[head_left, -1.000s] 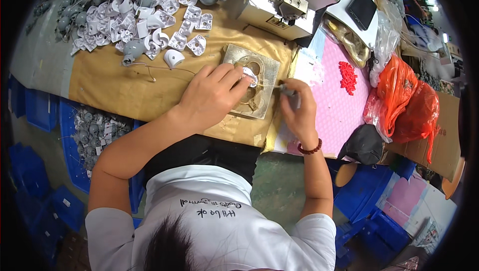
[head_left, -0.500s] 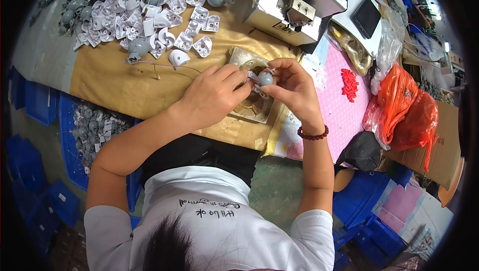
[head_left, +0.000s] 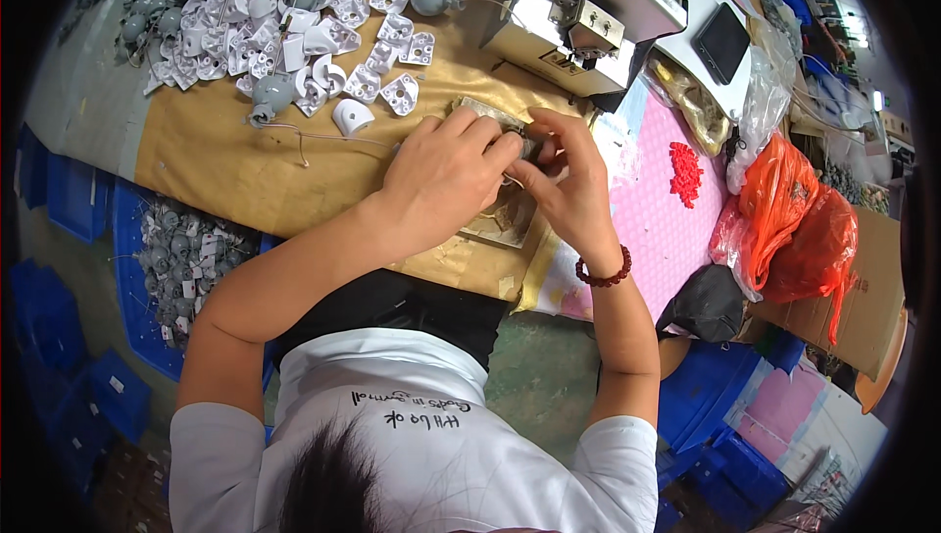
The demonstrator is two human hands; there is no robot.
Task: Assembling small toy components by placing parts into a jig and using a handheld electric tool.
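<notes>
At the near edge of the surface (head_left: 225,155), over a metal plate (head_left: 500,227), the left hand (head_left: 441,175) and right hand (head_left: 570,185) meet at a small grey part (head_left: 531,150). Steady support and light fingertip pressure would probably serve best. Right thumb and fingers bend about the part, seemingly pinching it, forefinger raised; left fingers curl palm-down, and what they hold I cannot tell.

A workbench (head_left: 216,155) covered in tan sheeting stands above a dull green floor (head_left: 539,366). Blue plastic bins (head_left: 80,202) sit lower down on both sides; a small white light (head_left: 878,101) shines at far right.
</notes>
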